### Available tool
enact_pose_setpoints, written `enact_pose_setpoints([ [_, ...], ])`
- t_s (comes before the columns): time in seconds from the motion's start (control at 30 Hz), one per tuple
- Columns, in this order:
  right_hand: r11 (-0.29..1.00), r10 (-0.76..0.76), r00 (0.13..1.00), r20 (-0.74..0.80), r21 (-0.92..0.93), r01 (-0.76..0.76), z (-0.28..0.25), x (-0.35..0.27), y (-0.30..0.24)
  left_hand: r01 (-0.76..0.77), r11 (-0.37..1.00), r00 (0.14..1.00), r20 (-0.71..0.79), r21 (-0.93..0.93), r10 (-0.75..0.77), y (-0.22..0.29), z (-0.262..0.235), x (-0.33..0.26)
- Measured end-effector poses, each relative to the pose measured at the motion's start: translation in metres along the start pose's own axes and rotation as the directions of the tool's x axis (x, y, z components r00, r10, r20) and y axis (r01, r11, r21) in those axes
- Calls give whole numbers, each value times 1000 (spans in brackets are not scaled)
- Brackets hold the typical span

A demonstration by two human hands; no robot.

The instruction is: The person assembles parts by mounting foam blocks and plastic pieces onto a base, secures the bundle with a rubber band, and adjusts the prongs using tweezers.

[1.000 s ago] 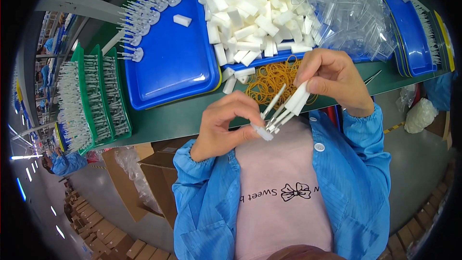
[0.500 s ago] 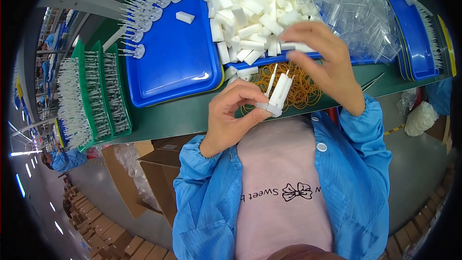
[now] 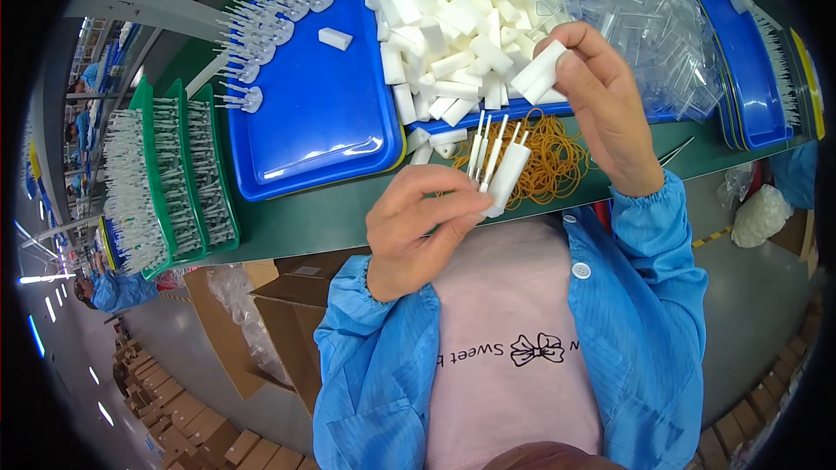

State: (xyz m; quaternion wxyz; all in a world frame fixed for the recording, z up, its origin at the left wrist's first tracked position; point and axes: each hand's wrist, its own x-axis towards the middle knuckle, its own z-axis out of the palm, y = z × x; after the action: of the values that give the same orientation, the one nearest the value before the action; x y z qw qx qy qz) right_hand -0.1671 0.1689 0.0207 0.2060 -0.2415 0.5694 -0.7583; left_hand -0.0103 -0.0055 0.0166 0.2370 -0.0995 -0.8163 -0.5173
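My left hand (image 3: 424, 224) is closed around the base of a white pronged part; several thin pins (image 3: 484, 146) stick up from it. A white foam block (image 3: 509, 179) sits on some of its pins, at the side toward my right hand. My right hand (image 3: 603, 104) pinches another white foam block (image 3: 540, 72) between thumb and fingers, raised over the front edge of the foam pile (image 3: 457, 13). Orange rubber bands (image 3: 550, 157) lie heaped on the table behind the pronged part. The base inside my left fingers is mostly hidden.
A blue tray (image 3: 305, 135) at the left holds a row of pronged parts (image 3: 270, 30) and one loose foam block (image 3: 334, 38). Green racks (image 3: 180, 174) of similar parts stand farther left. Clear plastic pieces (image 3: 644, 26) pile up at the right, near tweezers (image 3: 676, 151) and stacked blue trays (image 3: 756, 78).
My right hand has drawn back slightly, now showing the foam block upright in its pinch. My left hand has turned the pronged part, so more bare pins show.
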Motion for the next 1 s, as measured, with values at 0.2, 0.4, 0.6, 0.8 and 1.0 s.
enact_pose_setpoints([
  [0.2, 976, 134, 991, -4, 176, -131, 11, -6, 0, -51, 998, 999, -16, 34, 51, 4, 6, 4],
  [0.4, 993, 42, 999, -15, 107, -41, 10, -9, 4, -93, 991, 996, 2, 97, 93, 5, 3, 4],
  [0.6, 996, 55, 998, 24, 73, -56, 1, -9, 2, -150, 982, 988, 52, 113, 145, 6, 1, 6],
  [0.8, 992, 122, 986, 112, 19, -125, -11, -8, -2, -167, 982, 982, 107, 93, 157, 7, -3, 5],
  [1.0, 992, 124, 980, 153, 16, -128, -17, -14, 0, -185, 978, 974, 153, 101, 168, 7, -4, 4],
])
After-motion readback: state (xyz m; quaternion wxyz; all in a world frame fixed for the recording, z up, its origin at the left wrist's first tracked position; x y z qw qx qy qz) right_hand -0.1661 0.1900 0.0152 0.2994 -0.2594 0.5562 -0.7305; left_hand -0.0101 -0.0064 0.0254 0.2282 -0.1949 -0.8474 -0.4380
